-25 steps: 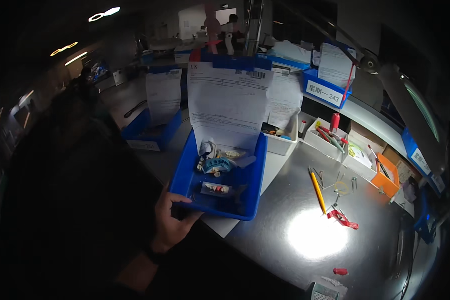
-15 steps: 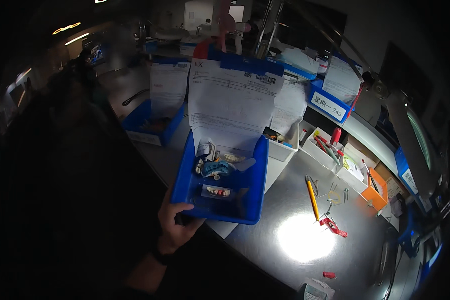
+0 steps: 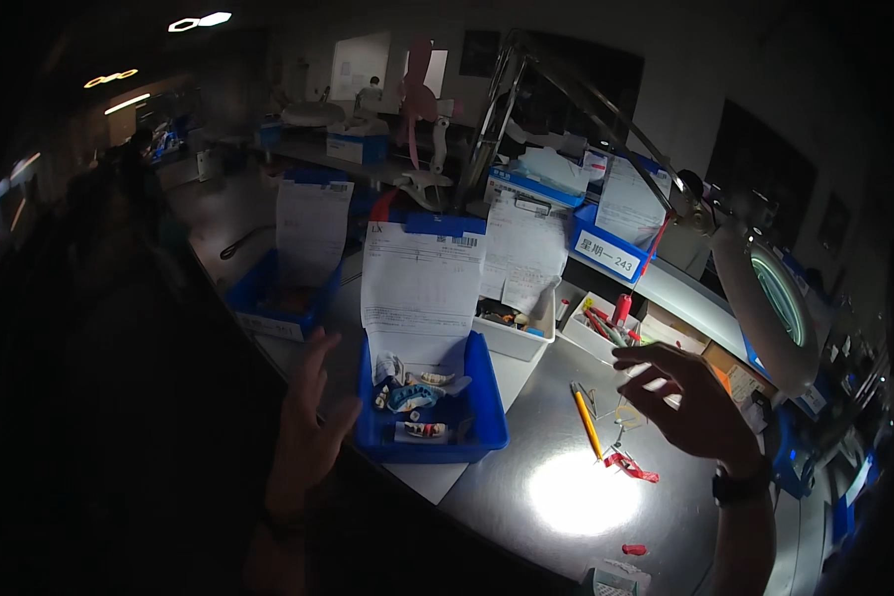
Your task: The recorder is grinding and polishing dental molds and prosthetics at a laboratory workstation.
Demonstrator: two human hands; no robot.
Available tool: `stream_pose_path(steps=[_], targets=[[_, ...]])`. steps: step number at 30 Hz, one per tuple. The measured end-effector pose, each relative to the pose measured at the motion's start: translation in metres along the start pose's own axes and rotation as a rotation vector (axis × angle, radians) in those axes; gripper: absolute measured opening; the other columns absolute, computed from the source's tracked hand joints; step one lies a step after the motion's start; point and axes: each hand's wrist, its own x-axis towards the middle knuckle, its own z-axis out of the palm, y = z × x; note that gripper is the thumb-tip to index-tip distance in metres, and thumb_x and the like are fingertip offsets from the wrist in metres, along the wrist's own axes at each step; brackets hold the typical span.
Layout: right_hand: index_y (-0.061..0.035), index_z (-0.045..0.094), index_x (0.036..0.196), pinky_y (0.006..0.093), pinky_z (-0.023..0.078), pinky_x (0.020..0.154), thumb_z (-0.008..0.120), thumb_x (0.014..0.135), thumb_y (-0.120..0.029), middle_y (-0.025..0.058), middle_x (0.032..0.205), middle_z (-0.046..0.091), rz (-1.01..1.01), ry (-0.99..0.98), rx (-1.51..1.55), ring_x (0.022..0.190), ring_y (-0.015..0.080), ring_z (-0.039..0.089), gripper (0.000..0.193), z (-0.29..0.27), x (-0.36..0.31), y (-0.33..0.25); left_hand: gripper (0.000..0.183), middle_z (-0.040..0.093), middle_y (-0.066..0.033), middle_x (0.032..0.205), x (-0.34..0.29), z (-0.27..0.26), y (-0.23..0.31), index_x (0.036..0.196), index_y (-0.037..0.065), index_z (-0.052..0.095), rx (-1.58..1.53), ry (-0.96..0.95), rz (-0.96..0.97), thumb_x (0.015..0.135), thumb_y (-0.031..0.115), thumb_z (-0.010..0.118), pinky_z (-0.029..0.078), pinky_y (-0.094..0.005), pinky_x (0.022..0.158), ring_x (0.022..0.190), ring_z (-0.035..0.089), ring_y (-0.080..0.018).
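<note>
One bench top (image 3: 521, 437) of smooth, reflective metal lies to the right of a rectangular blue plastic tray (image 3: 432, 454), which rests on a pale surface (image 3: 439, 480) with a printed paper sheet (image 3: 422, 283) standing at its far end. Both hands have fingers apart: the right hand (image 3: 685, 402) is above the metal near a slim yellow tool (image 3: 587, 424), the left hand (image 3: 313, 427) just beside the tray, contact not determinable. Inside the tray lie a curved blue-and-white piece (image 3: 414, 398) and, nearer, a small row of white tooth-shaped pieces (image 3: 426, 430) with a reddish part.
</note>
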Motion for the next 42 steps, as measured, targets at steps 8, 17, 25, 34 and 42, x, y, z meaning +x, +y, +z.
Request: stream_pose_path(steps=[8, 17, 25, 34, 42], targets=[[-0.0030, 0.062, 0.102, 0.0304, 0.053, 0.068, 0.062, 0.081, -0.010, 0.0118, 0.089, 0.065, -0.159, -0.046, 0.098, 0.076, 0.0215, 0.066, 0.022, 0.053, 0.046, 0.053, 0.047, 0.060, -0.0071, 0.084, 0.113, 0.014, -0.055, 0.121, -0.003, 0.044, -0.003, -0.089, -0.015, 0.084, 0.018, 0.064, 0.044, -0.0250, 0.067, 0.076, 0.056, -0.0097], [0.0002, 0.007, 0.140, 0.0354, 0.051, 0.074, 0.059, 0.085, -0.034, 0.0246, 0.106, 0.052, 0.345, 0.619, -0.172, 0.085, 0.0250, 0.062, 0.083, 0.049, 0.026, 0.238, 0.025, 0.061, -0.0088, 0.097, 0.122, 0.049, -0.028, 0.107, -0.004, 0.053, -0.200, -0.175, -0.035, 0.087, 0.010, 0.057, 0.044, -0.0249, 0.078, 0.088, 0.057, -0.0119], [-0.0068, 0.034, 0.130, 0.0291, 0.054, 0.072, 0.052, 0.092, -0.021, 0.0155, 0.125, 0.041, 0.332, 0.761, 0.537, 0.093, 0.0165, 0.056, 0.045, 0.042, 0.061, 0.157, 0.032, 0.059, -0.0099, 0.106, 0.117, 0.038, -0.038, 0.115, -0.004, 0.051, -0.347, -0.255, -0.134, 0.086, 0.008, 0.057, 0.042, -0.0264, 0.086, 0.095, 0.055, -0.0132], [-0.0073, 0.048, 0.116, 0.0256, 0.050, 0.073, 0.045, 0.092, -0.012, 0.0082, 0.114, 0.051, 0.245, 0.447, 0.588, 0.095, 0.0126, 0.055, 0.024, 0.038, 0.068, 0.148, 0.032, 0.060, -0.0101, 0.104, 0.114, 0.037, -0.039, 0.114, -0.005, 0.052, -0.351, -0.259, -0.146, 0.086, 0.011, 0.056, 0.042, -0.0266, 0.085, 0.094, 0.055, -0.0140], [-0.0065, 0.017, 0.141, 0.0413, 0.037, 0.100, 0.048, 0.087, -0.012, 0.0148, 0.144, 0.024, 0.219, 1.054, 1.030, 0.126, 0.0249, 0.037, 0.063, 0.015, 0.075, 0.126, 0.032, 0.061, -0.0111, 0.102, 0.114, 0.037, -0.047, 0.112, -0.006, 0.053, -0.339, -0.264, -0.153, 0.086, 0.014, 0.056, 0.043, -0.0272, 0.082, 0.092, 0.056, -0.0145]])
